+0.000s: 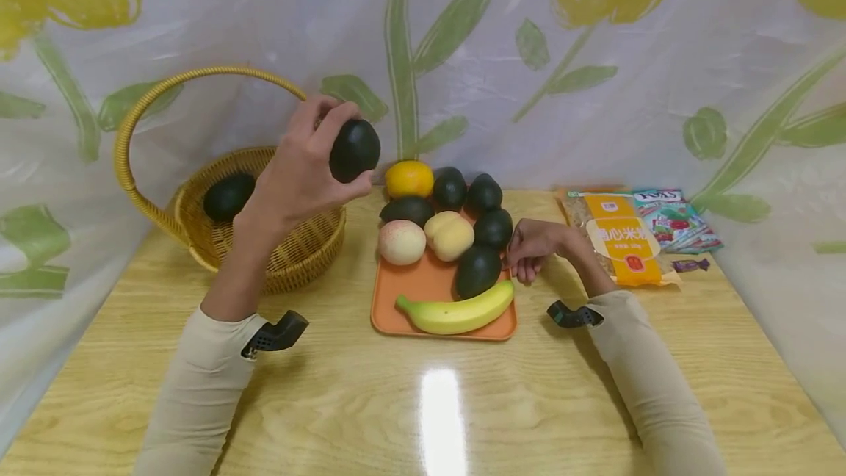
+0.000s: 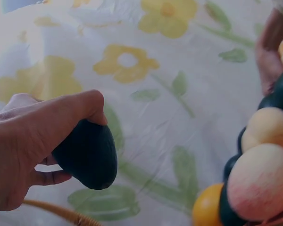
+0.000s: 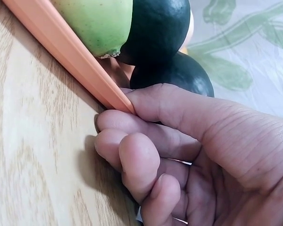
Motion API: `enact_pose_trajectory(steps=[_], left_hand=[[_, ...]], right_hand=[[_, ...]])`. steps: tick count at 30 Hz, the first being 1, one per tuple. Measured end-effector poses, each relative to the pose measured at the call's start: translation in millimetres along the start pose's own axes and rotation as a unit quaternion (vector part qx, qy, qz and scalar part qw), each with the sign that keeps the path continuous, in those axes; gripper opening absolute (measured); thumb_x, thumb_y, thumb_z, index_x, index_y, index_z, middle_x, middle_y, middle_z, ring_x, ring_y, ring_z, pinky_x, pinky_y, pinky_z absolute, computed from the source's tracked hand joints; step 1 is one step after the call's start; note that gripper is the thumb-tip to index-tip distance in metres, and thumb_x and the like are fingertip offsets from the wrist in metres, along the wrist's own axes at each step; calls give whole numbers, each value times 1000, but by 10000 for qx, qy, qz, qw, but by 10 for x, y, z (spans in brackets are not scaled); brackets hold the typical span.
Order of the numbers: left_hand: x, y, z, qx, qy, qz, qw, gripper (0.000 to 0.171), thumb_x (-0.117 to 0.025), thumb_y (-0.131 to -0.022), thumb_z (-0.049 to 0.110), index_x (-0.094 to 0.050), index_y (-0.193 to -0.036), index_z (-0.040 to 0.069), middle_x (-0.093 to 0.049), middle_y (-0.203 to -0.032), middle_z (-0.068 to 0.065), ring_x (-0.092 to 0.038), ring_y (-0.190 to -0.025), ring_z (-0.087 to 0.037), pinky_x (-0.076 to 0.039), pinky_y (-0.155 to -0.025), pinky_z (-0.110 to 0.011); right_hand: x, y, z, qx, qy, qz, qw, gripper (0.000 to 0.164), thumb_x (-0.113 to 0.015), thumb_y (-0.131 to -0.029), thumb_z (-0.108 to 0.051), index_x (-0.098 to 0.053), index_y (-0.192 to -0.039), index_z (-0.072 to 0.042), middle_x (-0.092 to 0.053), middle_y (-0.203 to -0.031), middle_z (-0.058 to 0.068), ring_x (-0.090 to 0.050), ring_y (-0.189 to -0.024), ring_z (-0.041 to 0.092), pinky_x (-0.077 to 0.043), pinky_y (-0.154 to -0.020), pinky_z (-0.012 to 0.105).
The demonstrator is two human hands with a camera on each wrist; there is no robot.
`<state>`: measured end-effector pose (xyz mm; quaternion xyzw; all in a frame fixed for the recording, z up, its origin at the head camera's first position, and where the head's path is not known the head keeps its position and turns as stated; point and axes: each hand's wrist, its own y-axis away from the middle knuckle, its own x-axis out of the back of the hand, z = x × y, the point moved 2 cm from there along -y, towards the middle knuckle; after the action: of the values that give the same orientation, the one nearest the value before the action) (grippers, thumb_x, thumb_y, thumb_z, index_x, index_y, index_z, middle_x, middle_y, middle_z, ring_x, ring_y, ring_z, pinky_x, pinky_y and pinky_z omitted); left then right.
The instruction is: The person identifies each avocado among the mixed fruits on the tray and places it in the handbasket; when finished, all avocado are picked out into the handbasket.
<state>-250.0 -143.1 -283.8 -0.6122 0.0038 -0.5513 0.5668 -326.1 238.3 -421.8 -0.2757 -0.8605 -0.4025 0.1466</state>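
My left hand (image 1: 294,171) grips a dark green avocado (image 1: 357,151) in the air, between the wicker basket (image 1: 311,263) and the fruit tray. In the left wrist view this avocado (image 2: 92,153) shows between thumb and fingers. On the right, my right hand (image 1: 534,247) pinches the rim of the orange tray (image 3: 80,59) between thumb and curled fingers. The tray (image 1: 413,286) carries a banana (image 1: 459,311), two peaches (image 1: 402,242), an orange-yellow fruit (image 1: 410,180) and several more avocados (image 1: 479,270). Another avocado (image 1: 228,197) lies inside the basket.
The basket's tall handle (image 1: 125,160) arches up behind my left forearm. Right of the tray lie a yellow snack bag (image 1: 617,237), a blue-and-red packet (image 1: 677,222) and a small purple candy (image 1: 690,265). A flower-print sheet (image 1: 476,94) hangs behind the wooden table (image 1: 330,402).
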Motion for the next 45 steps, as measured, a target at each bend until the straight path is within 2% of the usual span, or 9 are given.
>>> enact_pose_trajectory(steps=[9,14,17,24,30,32,36,38,45], left_hand=[[218,91,-484,1586,-127,-22,9873,63,-85,-83,24,-58,-138,7,-55,-136,-23,-58,-117,-43,-53,-98,-61],[287,194,-724,2076,-462,-320,9766,65,-87,-81,28,-59,-135,4,-58,-134,-26,-57,-119,-48,-48,-102,-65],[291,231,-819,2090,-586,-686,9737,65,-87,-81,25,-59,-135,3,-58,-133,-28,-56,-117,-50,-46,-101,-66],[141,309,-1030,1656,-413,-1762,9694,68,-89,-74,1,-56,-134,1,-53,-140,-28,-53,-123,-50,-43,-106,-66],[-79,388,-1228,1232,-602,-2167,9666,61,-84,-75,-12,-60,-130,-1,-60,-134,-26,-55,-126,-47,-43,-110,-61],[-138,414,-1270,1197,-727,-2512,9578,58,-81,-79,-13,-61,-131,-1,-59,-136,-26,-54,-129,-47,-43,-113,-61],[-186,510,-1324,1563,-998,-3374,9229,57,-72,-88,-12,-58,-142,1,-52,-151,-25,-47,-141,-48,-39,-118,-60],[-185,549,-1335,1734,-1054,-3565,9120,56,-69,-91,-12,-57,-144,1,-47,-156,-26,-45,-143,-49,-39,-119,-61],[-206,543,-1370,1816,-983,-3471,9148,51,-67,-94,-8,-60,-144,2,-42,-158,-27,-42,-146,-49,-36,-121,-62]], right_hand=[[-2,29,6,18,-9,-25,10000,27,-70,-96,-17,-80,-79,2,-74,-63,1,-71,-54,9,-55,-55,21],[9,29,19,19,43,-14,10000,27,-70,-97,-17,-80,-79,2,-75,-63,1,-71,-54,8,-55,-55,20],[18,27,30,54,43,-53,10000,27,-70,-97,-17,-80,-81,2,-75,-64,1,-71,-55,8,-55,-56,20],[0,5,97,96,-36,-93,9999,26,-71,-97,-17,-80,-81,2,-75,-64,1,-71,-55,8,-55,-56,21],[-20,12,90,141,-22,-61,9999,27,-69,-97,-17,-79,-81,3,-74,-63,1,-70,-54,8,-54,-55,21],[-16,16,81,149,-23,-48,9999,28,-69,-97,-16,-79,-81,3,-74,-63,1,-69,-54,8,-54,-55,20],[-11,13,78,176,-23,-61,9998,27,-69,-97,-16,-79,-80,3,-74,-63,0,-69,-53,7,-52,-54,19],[-15,24,77,167,-18,-76,9998,27,-69,-97,-16,-79,-80,3,-74,-63,0,-69,-53,7,-53,-55,19],[-16,68,80,80,-47,-91,9999,28,-69,-97,-18,-79,-80,2,-74,-63,1,-69,-54,8,-54,-56,20]])
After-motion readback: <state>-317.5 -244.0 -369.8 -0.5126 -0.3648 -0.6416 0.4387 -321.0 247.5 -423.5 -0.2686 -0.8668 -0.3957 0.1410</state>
